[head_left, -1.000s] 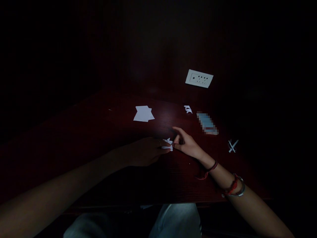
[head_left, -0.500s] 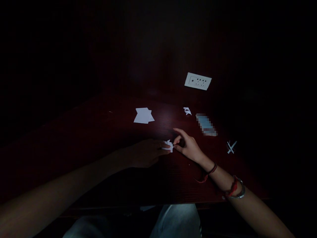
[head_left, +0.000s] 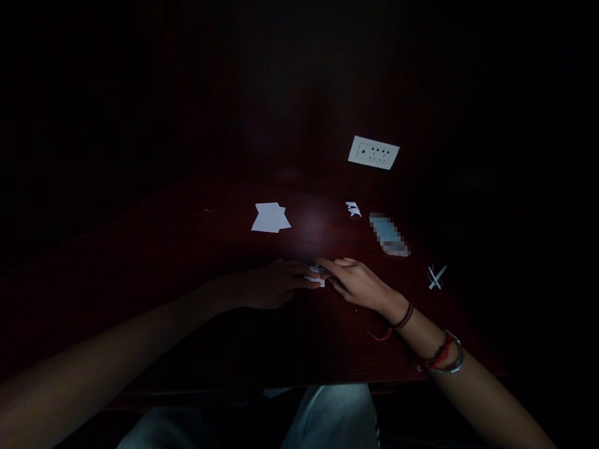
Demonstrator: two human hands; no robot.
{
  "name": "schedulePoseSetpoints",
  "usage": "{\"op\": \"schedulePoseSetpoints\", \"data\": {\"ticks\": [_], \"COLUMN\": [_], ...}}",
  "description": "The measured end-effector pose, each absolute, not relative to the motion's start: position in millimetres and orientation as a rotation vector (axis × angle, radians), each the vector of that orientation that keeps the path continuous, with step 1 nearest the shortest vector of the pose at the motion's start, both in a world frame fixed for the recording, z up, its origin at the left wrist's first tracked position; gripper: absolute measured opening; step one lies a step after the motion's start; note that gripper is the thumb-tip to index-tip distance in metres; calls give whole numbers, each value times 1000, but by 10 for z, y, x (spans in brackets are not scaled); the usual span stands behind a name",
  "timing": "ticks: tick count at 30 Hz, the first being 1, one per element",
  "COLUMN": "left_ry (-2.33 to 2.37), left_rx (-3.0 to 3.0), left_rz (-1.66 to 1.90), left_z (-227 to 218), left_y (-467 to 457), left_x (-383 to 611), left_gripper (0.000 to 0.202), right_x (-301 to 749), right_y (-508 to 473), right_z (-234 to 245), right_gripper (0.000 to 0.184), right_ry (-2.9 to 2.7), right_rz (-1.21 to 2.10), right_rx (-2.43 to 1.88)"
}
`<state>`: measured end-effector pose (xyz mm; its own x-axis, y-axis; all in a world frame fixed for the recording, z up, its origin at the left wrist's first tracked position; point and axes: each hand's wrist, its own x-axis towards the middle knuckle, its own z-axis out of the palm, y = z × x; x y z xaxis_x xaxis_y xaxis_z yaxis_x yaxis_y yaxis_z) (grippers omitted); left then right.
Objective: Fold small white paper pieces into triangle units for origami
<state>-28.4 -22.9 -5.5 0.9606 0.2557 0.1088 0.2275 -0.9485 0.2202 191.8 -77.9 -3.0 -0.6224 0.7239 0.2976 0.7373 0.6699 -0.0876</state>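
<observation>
A small folded white paper (head_left: 321, 282) lies on the dark red table in front of me, partly covered by fingers. My left hand (head_left: 274, 284) rests at its left side, with stretched fingers pressing on it. From the right, my right hand (head_left: 353, 282) reaches over the paper, its index finger extended across the top edge and its other fingers beside it. Both hands look open, and their fingertips meet around the paper. Dim light and the fingers hide the exact folds.
White paper sheets (head_left: 270, 218) lie beyond my left hand. Farther right are a small folded paper piece (head_left: 354, 209), a pixelated phone-like object (head_left: 389, 235) and crossed white strips (head_left: 437, 277). A white socket plate (head_left: 373, 153) is on the wall behind the table (head_left: 322, 349).
My right hand has moved left onto the paper, and its curled fingers have straightened over it. My left hand has stayed on the paper, shifting only slightly.
</observation>
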Motion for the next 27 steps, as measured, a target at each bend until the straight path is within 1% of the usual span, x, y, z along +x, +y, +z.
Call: {"op": "schedulePoseSetpoints", "data": {"ticks": [3, 7, 13, 16, 19, 27], "left_ry": [349, 309, 325, 422, 468, 373], "left_rx": [2922, 2962, 3022, 3028, 3011, 3038], "left_rz": [222, 253, 358, 336, 322, 352], "left_z": [-66, -112, -161, -156, -150, -153], "left_y": [-221, -197, -224, -253, -259, -239], "left_x": [-295, -311, -270, -261, -279, -244], "left_gripper": [52, 55, 55, 55, 50, 46], "right_x": [1914, 1943, 1967, 1957, 1949, 1932], "right_y": [-782, -791, -782, -770, -748, -672], "right_z": [-8, 6, 19, 11, -26, -148], "right_gripper": [52, 52, 65, 67, 69, 68], "right_ry": [-2617, -2590, -2377, -2332, -2327, -2173], "right_rz": [-77, -18, 182, 304, 394, 421], "right_rx": [-1155, -1151, -1104, -1100, -1126, -1210]}}
